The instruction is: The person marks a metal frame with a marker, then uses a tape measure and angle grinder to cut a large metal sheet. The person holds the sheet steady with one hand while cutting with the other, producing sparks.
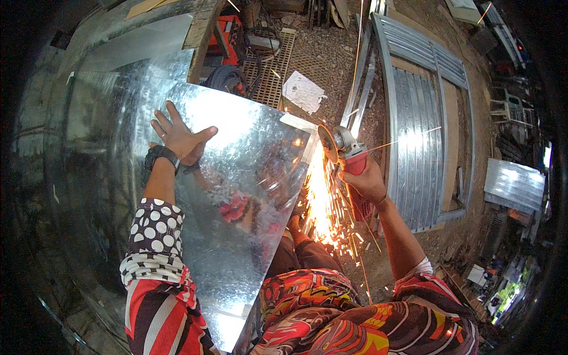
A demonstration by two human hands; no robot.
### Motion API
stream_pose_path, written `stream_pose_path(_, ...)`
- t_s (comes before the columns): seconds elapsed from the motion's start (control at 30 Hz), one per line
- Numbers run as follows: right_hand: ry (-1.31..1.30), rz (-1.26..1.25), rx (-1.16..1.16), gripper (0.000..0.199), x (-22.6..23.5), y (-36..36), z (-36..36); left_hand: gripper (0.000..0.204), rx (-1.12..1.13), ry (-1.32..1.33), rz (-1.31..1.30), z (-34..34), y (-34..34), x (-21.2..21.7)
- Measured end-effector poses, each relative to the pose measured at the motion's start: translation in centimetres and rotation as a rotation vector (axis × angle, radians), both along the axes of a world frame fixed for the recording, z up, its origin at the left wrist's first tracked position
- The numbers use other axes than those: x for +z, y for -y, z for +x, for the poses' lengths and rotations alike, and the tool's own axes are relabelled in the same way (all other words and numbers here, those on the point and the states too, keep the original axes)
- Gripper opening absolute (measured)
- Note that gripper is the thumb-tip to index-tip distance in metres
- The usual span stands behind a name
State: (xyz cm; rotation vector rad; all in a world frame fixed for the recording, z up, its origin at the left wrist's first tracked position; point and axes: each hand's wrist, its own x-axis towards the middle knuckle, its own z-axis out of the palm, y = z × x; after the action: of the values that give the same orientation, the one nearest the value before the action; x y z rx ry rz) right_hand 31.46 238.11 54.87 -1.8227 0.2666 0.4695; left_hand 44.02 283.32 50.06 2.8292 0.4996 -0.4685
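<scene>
Left of centre, the left hand (pixel 180 136) is pressed on the shiny sheet metal (pixel 239 177), fingers spread, palm down, gripping nothing; dark wristwatch (pixel 161 155), polka-dot cuff (pixel 157 228) below it. Sheet fills the left and middle, mirror-like, with its far-right corner toward the tool. Right hand (pixel 368 178) is closed around the red body of an angle grinder (pixel 349 144), just beyond the sheet's right edge. Cutting disc (pixel 327 144) faces left, beside a pale metal strip (pixel 299 123) at that corner; can't tell exactly where it bites, sparks too bright. Sparks (pixel 327 207) pour from the disc toward the near side, few stray streaks go far and right. Right of the grinder, a slatted metal gate panel (pixel 414 142) lies on the dirt. Far side: white torn sheet (pixel 304 92) on the ground, yellowish grating (pixel 286 47) beside it, red crate (pixel 232 38) farther left. Far right, white plastic chair (pixel 510 109); nearer, corrugated silver sheet (pixel 515 182).
</scene>
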Motion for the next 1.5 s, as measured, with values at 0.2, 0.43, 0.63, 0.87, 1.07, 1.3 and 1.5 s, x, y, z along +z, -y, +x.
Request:
stream_pose_path(0.2, -0.046, -0.095, -0.012, 0.041, -1.9, 1.0, -0.5, 0.16, 0.002, -0.069, 0.055, 0.2, 0.3, 1.1)
stream_pose_path(0.43, 0.063, -0.094, -0.044, 0.04, -2.9, 1.1, -0.8, 0.161, 0.005, -0.073, 0.038, 0.0, 0.7, 1.6)
stream_pose_path(0.63, 0.032, -0.108, -0.001, 0.041, -2.4, 1.1, -0.3, 0.161, 0.018, -0.03, 0.072, -0.1, 0.8, 1.3)
stream_pose_path(0.87, 0.024, -0.123, 0.065, 0.044, -2.7, 1.7, 0.2, 0.162, 0.015, -0.075, 0.071, 0.0, 0.8, 1.6)
stream_pose_path(1.07, 0.02, -0.085, 0.003, 0.044, -2.4, 1.7, 0.3, 0.162, 0.022, -0.091, 0.077, 0.0, 1.0, 1.8)
stream_pose_path(1.3, 0.044, -0.046, 0.002, 0.042, -2.0, 1.2, 0.2, 0.162, 0.019, -0.087, 0.051, -0.2, 1.1, 1.7)
stream_pose_path(1.5, 0.117, -0.117, 0.061, 0.041, -3.0, 2.4, -0.1, 0.161, 0.019, -0.085, 0.077, -0.3, 1.4, 1.5)
